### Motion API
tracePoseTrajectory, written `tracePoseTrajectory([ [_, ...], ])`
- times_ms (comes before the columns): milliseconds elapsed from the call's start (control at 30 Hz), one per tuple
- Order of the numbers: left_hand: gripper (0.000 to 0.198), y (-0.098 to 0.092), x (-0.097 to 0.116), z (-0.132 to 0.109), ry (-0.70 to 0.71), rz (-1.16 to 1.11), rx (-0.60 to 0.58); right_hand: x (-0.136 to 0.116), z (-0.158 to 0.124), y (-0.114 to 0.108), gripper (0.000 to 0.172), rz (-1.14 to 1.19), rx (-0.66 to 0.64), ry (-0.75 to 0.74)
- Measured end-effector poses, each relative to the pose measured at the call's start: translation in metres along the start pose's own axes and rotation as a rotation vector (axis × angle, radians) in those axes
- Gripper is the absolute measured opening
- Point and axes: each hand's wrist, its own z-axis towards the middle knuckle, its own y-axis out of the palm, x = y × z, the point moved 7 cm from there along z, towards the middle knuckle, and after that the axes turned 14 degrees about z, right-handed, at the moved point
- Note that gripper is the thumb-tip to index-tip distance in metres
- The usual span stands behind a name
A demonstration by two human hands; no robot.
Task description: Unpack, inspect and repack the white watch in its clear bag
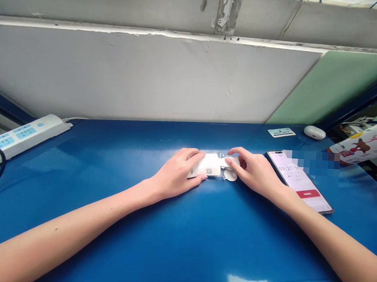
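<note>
A glossy blue worktop (169, 246) fills the middle and bottom of the frame, with a pale reflection at its lower edge right of centre. Behind it stands a plain whitish panel (141, 78), scuffed in places, and a pale green panel (335, 86) slants in at the upper right. Along the top runs a grey band (104, 4), crossed near the middle by a peeling vertical strip (227, 11). Blue frame bars show at both sides.

At the centre of the frame, a white packet (211, 164) with fine print lies low at the worktop. The left hand (178, 174) is partly closed across it, fingers on the upper edge and thumb along the lower. The right hand (259, 173) is half curled, its thumb over a small white piece (223, 163) beside the packet; whether it grips it cannot be told. A white disc (230, 175) sits just below.

At the left edge are a white power strip (53, 126) and a black cable (3, 170). Right of centre lies a phone (291, 177) showing a timer; above it, a card (281, 132) and a small white case (314, 132). Printed packaging (376, 144) leans in at the right edge.
</note>
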Motion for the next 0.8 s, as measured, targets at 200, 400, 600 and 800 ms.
tracePoseTrajectory([
  [200,0.046,0.000,-0.001,0.000,-0.012,-0.010,0.001,0.002,0.002,-0.008,0.038,-0.145,0.038,-0.060],
  [400,0.047,0.001,-0.001,0.000,-0.010,-0.005,-0.005,-0.007,-0.003,-0.006,0.034,-0.119,-0.146,-0.338],
  [600,0.048,0.000,-0.001,0.000,-0.008,0.009,-0.002,-0.013,-0.004,0.000,0.029,-0.066,-0.051,-0.302],
  [800,0.047,0.001,-0.001,0.000,-0.011,0.007,-0.003,-0.007,-0.002,-0.017,0.032,-0.058,0.023,-0.215],
])
